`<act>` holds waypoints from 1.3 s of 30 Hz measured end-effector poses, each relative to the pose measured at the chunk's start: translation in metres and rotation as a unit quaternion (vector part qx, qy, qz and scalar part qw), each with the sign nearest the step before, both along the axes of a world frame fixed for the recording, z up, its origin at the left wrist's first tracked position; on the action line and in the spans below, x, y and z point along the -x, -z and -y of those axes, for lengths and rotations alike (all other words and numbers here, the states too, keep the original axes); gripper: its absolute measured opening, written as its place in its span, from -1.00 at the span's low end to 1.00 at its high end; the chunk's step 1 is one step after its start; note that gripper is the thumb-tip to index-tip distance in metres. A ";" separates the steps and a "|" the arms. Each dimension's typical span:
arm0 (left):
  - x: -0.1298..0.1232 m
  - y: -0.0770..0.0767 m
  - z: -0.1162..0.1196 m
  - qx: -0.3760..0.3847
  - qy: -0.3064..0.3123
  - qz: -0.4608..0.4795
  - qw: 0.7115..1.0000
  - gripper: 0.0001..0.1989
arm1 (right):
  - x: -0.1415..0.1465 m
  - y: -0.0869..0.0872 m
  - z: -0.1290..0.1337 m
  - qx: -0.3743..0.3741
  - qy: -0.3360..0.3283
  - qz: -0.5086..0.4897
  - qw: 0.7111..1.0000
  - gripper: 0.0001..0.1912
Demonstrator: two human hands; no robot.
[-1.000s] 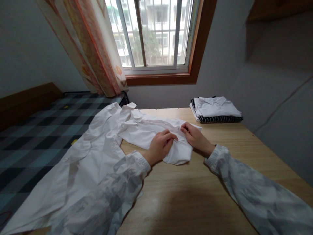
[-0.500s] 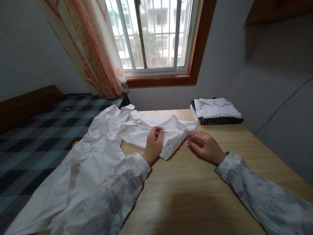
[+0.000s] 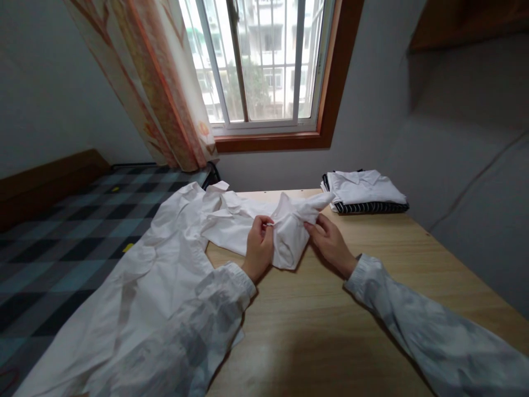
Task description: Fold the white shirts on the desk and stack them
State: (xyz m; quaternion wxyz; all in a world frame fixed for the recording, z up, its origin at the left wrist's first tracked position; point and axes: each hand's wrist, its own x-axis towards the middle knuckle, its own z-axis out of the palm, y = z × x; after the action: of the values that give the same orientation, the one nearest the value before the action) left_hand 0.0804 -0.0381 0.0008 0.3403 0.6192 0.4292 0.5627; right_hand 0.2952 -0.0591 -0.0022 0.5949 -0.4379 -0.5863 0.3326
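A white shirt [image 3: 177, 264] lies spread over the left part of the wooden table, with one sleeve stretched to the right across the far side. My left hand [image 3: 260, 245] is closed, pinching the sleeve's fabric near its cuff end. To its right, my right hand [image 3: 330, 242] grips the end of the same sleeve between thumb and fingers. The stretch of cloth between both hands is bunched and raised a little, with a fold hanging toward me. Its tip points up and right beyond my right fingers.
A stack of folded clothes [image 3: 366, 190], white on top and black-striped beneath, sits at the table's far right corner. The wooden table [image 3: 322, 331] borders a bed with a checked cover [image 3: 78, 237] at left. Behind are a curtain [image 3: 157, 88] and a barred window [image 3: 264, 71].
My right hand has moved left and closed on the sleeve end, where before it hovered just beside it. The cuff cloth is now lifted and bunched. My left hand keeps its pinch.
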 end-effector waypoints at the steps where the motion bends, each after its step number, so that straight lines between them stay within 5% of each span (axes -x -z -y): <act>1: 0.000 -0.002 0.001 -0.014 -0.011 -0.017 1.000 -0.94 | -0.003 -0.003 0.000 -0.013 0.032 0.010 0.999 -0.56; 6: 0.001 -0.008 0.010 -0.064 -0.001 -0.094 0.993 -0.86 | -0.025 -0.030 -0.003 -0.023 0.092 0.025 0.995 -0.55; 9: 0.002 -0.008 0.010 -0.065 -0.004 -0.106 0.992 -0.87 | -0.047 -0.056 -0.005 -0.040 0.099 0.153 0.982 -0.55; 13: 0.004 -0.006 0.007 -0.079 -0.028 -0.158 0.984 -0.85 | -0.091 -0.083 -0.010 -0.089 0.062 0.428 0.897 -0.51; 16: 0.004 -0.007 0.006 -0.127 0.015 -0.265 0.956 -0.82 | -0.120 -0.082 -0.010 -0.093 0.007 0.526 0.845 -0.51; 21: 0.001 -0.015 0.010 -0.200 0.153 -0.347 0.903 -0.83 | -0.148 -0.047 0.017 -0.038 -0.042 0.570 0.820 -0.48; 25: -0.002 -0.019 0.015 -0.223 0.245 -0.364 0.871 -0.61 | -0.154 -0.022 0.045 -0.013 -0.007 0.539 0.842 -0.55; 29: -0.008 -0.021 0.020 -0.214 0.243 -0.402 0.857 -0.73 | -0.142 -0.023 0.051 -0.104 0.073 0.472 0.872 -0.53; 34: -0.004 -0.030 0.017 -0.234 0.215 -0.445 0.837 -0.91 | -0.113 -0.041 0.028 -0.108 0.036 0.472 0.874 -0.81; 39: 0.013 -0.049 0.001 -0.207 0.179 -0.465 0.842 -0.84 | -0.081 -0.033 0.010 -0.015 -0.023 0.322 0.946 -0.83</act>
State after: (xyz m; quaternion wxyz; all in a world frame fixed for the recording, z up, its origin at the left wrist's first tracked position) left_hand 0.0674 -0.0388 0.0498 0.0593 0.9304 0.2922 0.2133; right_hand 0.3759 -0.0687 0.0313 0.3724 -0.4993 -0.7616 0.1788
